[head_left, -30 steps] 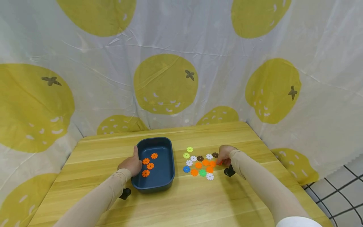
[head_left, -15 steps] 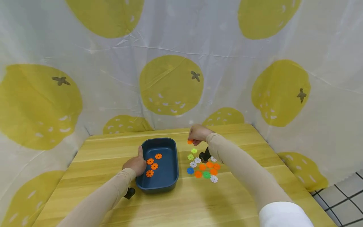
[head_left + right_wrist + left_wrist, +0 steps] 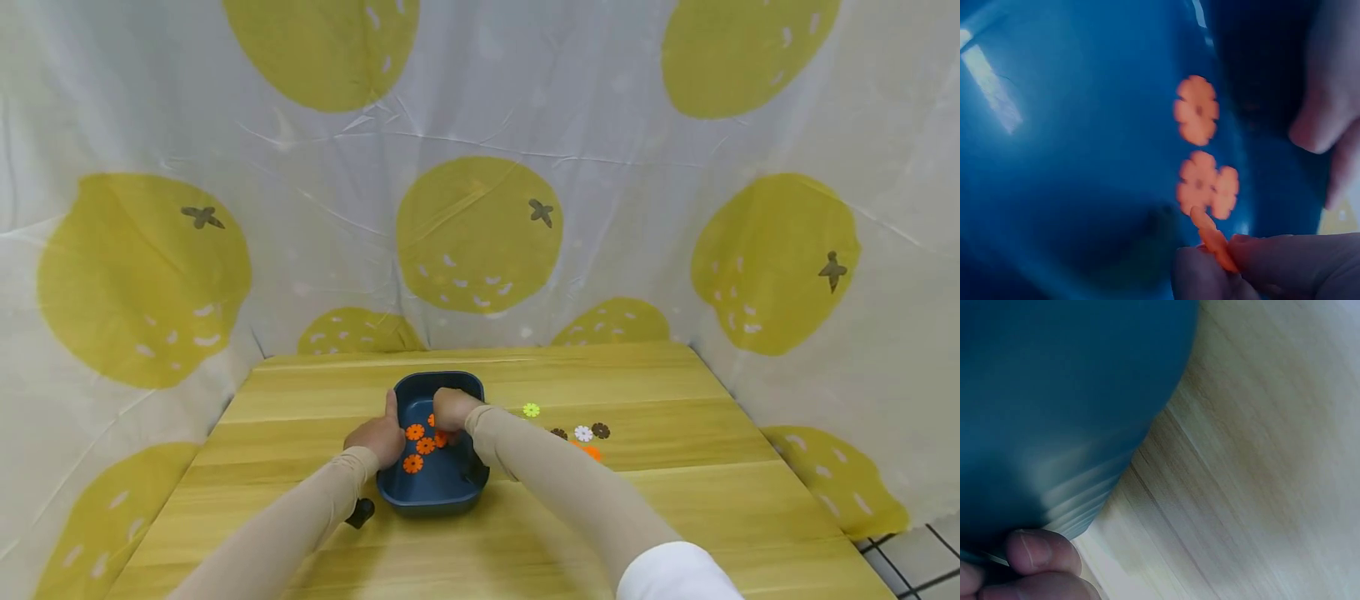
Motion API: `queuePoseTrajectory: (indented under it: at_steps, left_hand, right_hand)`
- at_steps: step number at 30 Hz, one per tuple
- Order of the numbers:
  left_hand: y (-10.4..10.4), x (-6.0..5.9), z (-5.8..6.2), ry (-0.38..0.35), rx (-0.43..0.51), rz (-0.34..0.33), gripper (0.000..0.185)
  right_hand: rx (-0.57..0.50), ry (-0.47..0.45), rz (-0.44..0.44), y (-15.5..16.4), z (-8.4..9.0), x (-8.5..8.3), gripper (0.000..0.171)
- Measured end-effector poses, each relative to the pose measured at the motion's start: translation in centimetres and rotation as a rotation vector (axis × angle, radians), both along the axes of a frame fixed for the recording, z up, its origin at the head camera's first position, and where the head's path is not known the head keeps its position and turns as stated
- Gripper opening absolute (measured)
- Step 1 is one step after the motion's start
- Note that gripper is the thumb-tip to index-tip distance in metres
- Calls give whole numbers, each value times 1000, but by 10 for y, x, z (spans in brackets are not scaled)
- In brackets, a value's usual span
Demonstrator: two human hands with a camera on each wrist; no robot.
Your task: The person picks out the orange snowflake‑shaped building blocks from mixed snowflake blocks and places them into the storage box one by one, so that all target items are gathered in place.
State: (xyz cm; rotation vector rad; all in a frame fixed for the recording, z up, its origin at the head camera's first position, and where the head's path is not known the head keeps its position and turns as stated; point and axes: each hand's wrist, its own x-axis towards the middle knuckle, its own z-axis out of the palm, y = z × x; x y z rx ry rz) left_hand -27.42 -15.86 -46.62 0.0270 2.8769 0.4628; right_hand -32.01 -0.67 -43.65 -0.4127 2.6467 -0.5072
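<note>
The dark blue rectangular bin stands on the table with several orange notched plastic discs on its floor. At its left wall, my left hand grips the rim, one finger pointing along it; curled fingertips show against the outer wall in the left wrist view. My right hand is down inside the bin. It pinches an orange disc between thumb and finger, tilted on edge just over the orange discs below. Part of the bin's right wall is hidden by the right hand and sleeve.
Right of the bin, more discs lie on the wooden table: a yellow-green disc, a white disc, a brown disc and orange ones. The right sleeve covers others. A lemon-print curtain hangs behind.
My right hand has picked up an orange disc from the pile and carried it left into the bin. The left hand stays at the bin's rim; the head view has shifted slightly.
</note>
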Motion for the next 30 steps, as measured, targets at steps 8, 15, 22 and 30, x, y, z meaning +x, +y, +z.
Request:
queuePoseTrajectory:
  at_steps: [8,15,22,30]
  left_hand:
    - [1,0,-3,-20,3,0,77]
    - [1,-1,0,-15,11,1,78]
    - [0,-2,1,-21,5,-2,79]
    - [-1,-5,-1,-38,9,3,78]
  right_hand:
    - [-13,-1,9,5,1,11,13]
    - [-178,32,-36,38,33,-3,38]
    - [-155,-41,-149,112,44,-24,51]
    - [58,-158,-225,176,16,-7,30]
